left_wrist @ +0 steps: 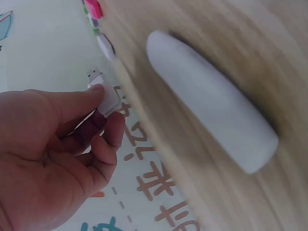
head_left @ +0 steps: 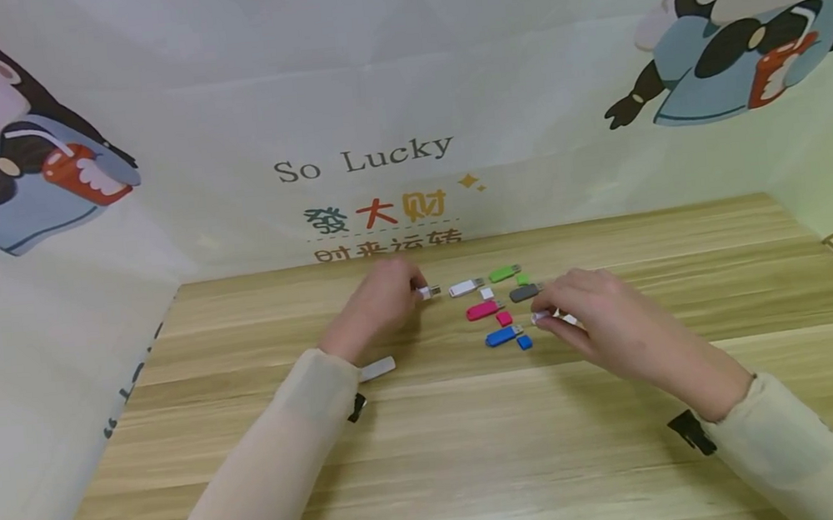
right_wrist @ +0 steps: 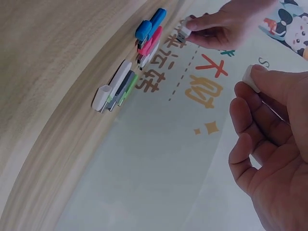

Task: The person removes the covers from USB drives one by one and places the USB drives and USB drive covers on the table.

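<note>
My left hand (head_left: 379, 301) pinches a white USB stick (left_wrist: 109, 97) between thumb and fingers, its metal plug pointing outward. Between the thumb and forefinger of my right hand (head_left: 602, 313) is a small white cap (right_wrist: 250, 79). On the table between the hands lie several uncapped USB sticks: a white one (head_left: 464, 288), a green one (head_left: 502, 273), a grey one (head_left: 524, 292), a pink one (head_left: 482, 311) and a blue one (head_left: 502, 336). Beside them are a white cap (head_left: 487, 294), a green cap (head_left: 524, 280), a pink cap (head_left: 504, 318) and a blue cap (head_left: 525, 342).
A long, tapered, pale object (left_wrist: 211, 101) lies on the wooden table (head_left: 467, 473) near my left wrist. Another white stick (right_wrist: 120, 77) with a white cap (right_wrist: 101, 97) lies near my right hand. A printed cloth (head_left: 368, 72) stands behind the table.
</note>
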`<state>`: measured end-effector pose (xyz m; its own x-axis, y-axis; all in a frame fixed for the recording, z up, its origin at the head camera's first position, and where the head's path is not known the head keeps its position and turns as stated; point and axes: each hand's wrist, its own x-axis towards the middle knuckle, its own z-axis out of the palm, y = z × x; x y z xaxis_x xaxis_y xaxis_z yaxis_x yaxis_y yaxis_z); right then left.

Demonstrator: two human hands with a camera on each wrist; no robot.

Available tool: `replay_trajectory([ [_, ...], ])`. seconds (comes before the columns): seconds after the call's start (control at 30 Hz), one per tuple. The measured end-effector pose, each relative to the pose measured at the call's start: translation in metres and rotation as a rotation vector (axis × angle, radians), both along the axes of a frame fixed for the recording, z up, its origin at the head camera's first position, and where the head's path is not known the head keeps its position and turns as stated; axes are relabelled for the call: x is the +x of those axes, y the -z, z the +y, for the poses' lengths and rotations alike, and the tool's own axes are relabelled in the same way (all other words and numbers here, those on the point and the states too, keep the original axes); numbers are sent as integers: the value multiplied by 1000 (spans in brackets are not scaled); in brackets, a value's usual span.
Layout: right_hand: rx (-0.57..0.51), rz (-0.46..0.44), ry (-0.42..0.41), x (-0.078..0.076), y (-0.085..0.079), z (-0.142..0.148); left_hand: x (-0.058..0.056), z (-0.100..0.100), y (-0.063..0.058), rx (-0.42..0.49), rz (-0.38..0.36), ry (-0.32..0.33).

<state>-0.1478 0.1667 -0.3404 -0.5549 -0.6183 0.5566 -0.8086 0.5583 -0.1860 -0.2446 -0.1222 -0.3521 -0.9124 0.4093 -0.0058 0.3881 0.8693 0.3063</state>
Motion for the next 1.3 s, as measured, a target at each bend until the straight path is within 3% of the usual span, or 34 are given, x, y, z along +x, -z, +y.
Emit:
replay_trajectory([
  [0.2, -1, 9, 0, 2, 1, 3, -6, 2, 5, -37, -41, -2],
  [0.5, 6, -1, 14, 3, 1, 5, -10, 4, 3, -45, -80, 17],
  [1.3, 7, 4, 2, 4, 2, 3, -15, 2, 5, -60, -123, 18],
])
